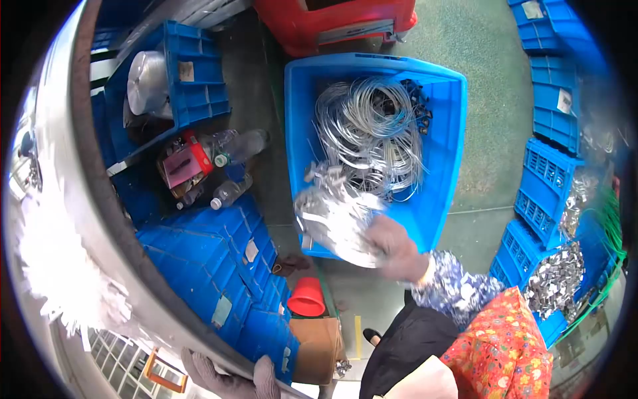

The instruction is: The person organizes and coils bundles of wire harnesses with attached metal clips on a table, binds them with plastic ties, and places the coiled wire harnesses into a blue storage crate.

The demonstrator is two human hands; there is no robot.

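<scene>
My right hand [397, 251], in a dark glove and a blue-and-white patterned sleeve, is closed round a coiled bundle of silvery wire [335, 223]. The bundle is blurred, with small metal pieces at its far end. It is held over the near left corner of a large blue bin [458, 159]. Inside that bin lie several coils of similar wire [375, 113], with small dark parts along one side. At the bottom left, my left hand [232, 382], in a grey ribbed glove, lies at the metal table edge [176, 306] with its fingers apart.
Blue crates [199, 246] are stacked on the left, with plastic bottles [229, 191] beyond them. A red bucket [306, 297] stands above a cardboard box [316, 349]. More blue crates [541, 189] line the right, one holding metal clips [557, 279]. A red stool [332, 26] is at the top.
</scene>
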